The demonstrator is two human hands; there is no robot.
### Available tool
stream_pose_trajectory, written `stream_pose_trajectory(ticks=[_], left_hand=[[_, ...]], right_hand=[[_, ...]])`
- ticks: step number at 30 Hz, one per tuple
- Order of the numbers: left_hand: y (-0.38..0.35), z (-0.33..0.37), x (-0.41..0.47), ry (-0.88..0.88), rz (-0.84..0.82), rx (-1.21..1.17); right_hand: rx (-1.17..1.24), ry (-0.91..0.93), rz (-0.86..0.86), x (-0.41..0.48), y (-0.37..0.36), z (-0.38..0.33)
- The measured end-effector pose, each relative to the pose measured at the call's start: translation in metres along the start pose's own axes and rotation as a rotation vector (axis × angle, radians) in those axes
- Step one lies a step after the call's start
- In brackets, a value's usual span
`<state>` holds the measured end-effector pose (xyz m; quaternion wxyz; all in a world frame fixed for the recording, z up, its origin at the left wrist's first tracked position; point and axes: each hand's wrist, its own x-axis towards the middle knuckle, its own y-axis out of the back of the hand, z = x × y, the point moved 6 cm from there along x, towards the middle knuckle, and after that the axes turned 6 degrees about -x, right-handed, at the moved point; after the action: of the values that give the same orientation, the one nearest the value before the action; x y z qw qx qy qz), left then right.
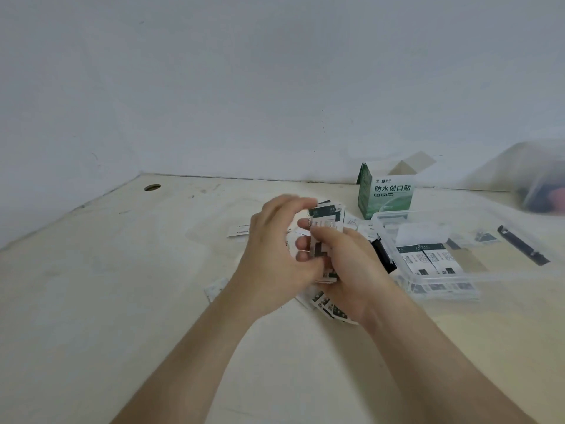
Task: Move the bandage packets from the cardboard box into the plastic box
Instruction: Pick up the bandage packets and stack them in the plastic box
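Both hands meet at the middle of the table around a stack of white and dark green bandage packets [327,220]. My left hand [272,255] curls its fingers round the stack's left side. My right hand [348,270] grips the stack from the right and below. Loose packets [328,307] lie on the table under my right wrist, and one more [238,231] lies left of my hands. The green and white cardboard box [386,194] stands open behind. To the right sits the clear plastic box [394,228] with a few packets [428,258] inside.
A black flat tool [522,246] lies right of the plastic box. A blurred translucent bag [538,179] sits at the far right. The wooden table [122,270] has a cable hole [152,187] at the back left and meets a white wall.
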<state>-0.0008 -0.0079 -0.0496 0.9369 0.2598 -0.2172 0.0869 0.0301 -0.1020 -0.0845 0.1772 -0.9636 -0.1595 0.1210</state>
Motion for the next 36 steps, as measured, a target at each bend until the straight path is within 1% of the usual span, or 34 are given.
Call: stream_pose_trajectory(ticks=[2, 3, 5, 8, 11, 13, 15, 16, 18, 20, 21, 22, 23, 24, 25, 27, 29, 34, 36], left_hand=[[-0.007, 0.004, -0.004, -0.058, -0.202, 0.113], [-0.008, 0.004, -0.006, -0.069, -0.274, 0.188], [-0.009, 0.0, -0.007, -0.087, -0.334, 0.314], [-0.003, -0.003, -0.006, -0.152, -0.283, 0.342], [0.004, -0.006, -0.003, -0.133, -0.192, 0.315], [0.003, -0.004, -0.003, -0.131, -0.188, 0.32], [0.001, -0.005, -0.004, -0.086, -0.238, 0.275], [0.002, -0.006, -0.004, -0.045, -0.281, 0.208], [0.007, -0.01, -0.003, 0.015, -0.358, 0.025], [0.016, -0.007, -0.001, 0.043, -0.385, -0.149], [0.019, -0.006, 0.0, 0.069, -0.367, -0.242], [0.022, -0.005, 0.001, 0.112, -0.32, -0.336], [0.024, -0.006, 0.003, 0.147, -0.255, -0.383], [0.026, -0.007, 0.005, 0.152, -0.173, -0.353], [0.027, -0.007, 0.007, 0.13, -0.091, -0.26], [0.024, -0.009, 0.009, 0.091, 0.028, -0.11], [0.025, -0.011, 0.009, 0.086, 0.138, -0.023], [0.033, -0.012, 0.007, 0.099, 0.275, -0.04], [0.042, -0.015, 0.008, 0.114, 0.355, -0.022]], right_hand=[[-0.111, 0.008, -0.001, 0.0, 0.0, 0.0], [-0.178, 0.008, -0.021, -0.001, -0.002, 0.0], [-0.295, 0.011, -0.084, -0.002, -0.006, 0.003], [-0.365, 0.031, -0.152, -0.001, -0.01, 0.005], [-0.315, 0.045, -0.184, 0.002, -0.013, 0.005], [-0.345, 0.064, -0.168, 0.002, -0.012, 0.005], [-0.415, 0.091, -0.147, 0.002, -0.01, 0.005], [-0.447, 0.11, -0.141, 0.002, -0.009, 0.003], [-0.504, 0.155, -0.133, 0.001, -0.008, 0.0], [-0.539, 0.182, -0.15, 0.0, -0.009, -0.002], [-0.572, 0.192, -0.155, 0.0, -0.009, -0.003], [-0.613, 0.201, -0.159, -0.001, -0.009, -0.005], [-0.647, 0.207, -0.169, -0.001, -0.01, -0.006], [-0.669, 0.212, -0.187, -0.002, -0.012, -0.007], [-0.682, 0.222, -0.215, -0.004, -0.015, -0.007], [-0.719, 0.25, -0.266, -0.009, -0.021, -0.009], [-0.768, 0.26, -0.292, -0.013, -0.025, -0.01], [-0.745, 0.247, -0.319, -0.014, -0.028, -0.008], [-0.654, 0.236, -0.302, -0.013, -0.026, -0.01]])
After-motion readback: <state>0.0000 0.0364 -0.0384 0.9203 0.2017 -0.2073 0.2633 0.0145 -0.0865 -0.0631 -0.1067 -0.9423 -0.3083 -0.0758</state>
